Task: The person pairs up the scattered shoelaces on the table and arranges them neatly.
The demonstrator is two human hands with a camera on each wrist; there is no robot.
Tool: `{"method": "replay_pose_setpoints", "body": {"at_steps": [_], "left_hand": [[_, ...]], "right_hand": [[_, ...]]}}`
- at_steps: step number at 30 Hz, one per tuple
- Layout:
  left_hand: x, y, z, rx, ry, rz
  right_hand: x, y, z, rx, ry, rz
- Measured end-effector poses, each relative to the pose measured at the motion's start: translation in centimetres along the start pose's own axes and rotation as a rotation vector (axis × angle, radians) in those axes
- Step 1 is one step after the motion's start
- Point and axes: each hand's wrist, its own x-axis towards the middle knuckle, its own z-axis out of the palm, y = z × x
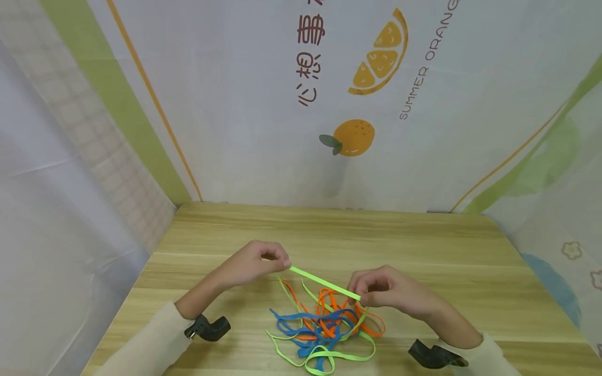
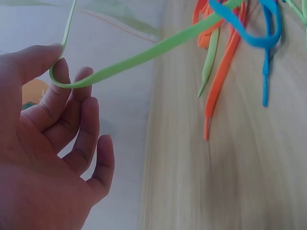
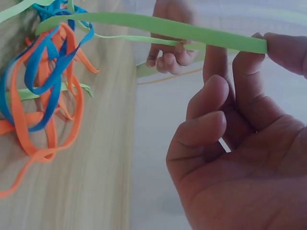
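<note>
Tangled laces [image 1: 330,343] obstruct near tabletop [image 1: 240,355].

I wear a plain cream fabric left sleeve [image 1: 152,339] and a matching cream right sleeve [image 1: 489,357], with a bent, matte-black left wrist mount [image 1: 212,329] and a similar angular black right wrist mount [image 1: 433,356].

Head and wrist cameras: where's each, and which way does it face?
Head: on the head, facing forward and down at the table; left hand, right hand, sleeves show.
Left wrist: worn there, facing the green lace; left hand shows.
Right wrist: worn there, facing the lace; both hands show.
Both wrist views share the lace.
</note>
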Motion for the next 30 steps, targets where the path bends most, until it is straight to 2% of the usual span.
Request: {"method": "replay_pose_setpoints", "body": {"at_steps": [8,18,23,30], "left_hand": [[-0.5,0.2,-1.0,-0.063,-0.023,-0.001],[-1.1,-0.4,-2.1,-0.144,0.013,-0.001],[-1.5,-0.5,-2.5,-0.158,0.060,-0.033],[-1.6,-1.3,-3.2,-0.174,0.143,-0.075]], "right_hand": [[-1.2,-1.1,-0.8,-0.024,0.040,-0.035],[-2.7,-1.4,-2.2,-0.015,0.093,-0.057],[-3.4,-1.5,-3.2,0.002,0.124,-0.059],[-4.5,-0.9,-4.9,-0.033,0.176,-0.069]]}}
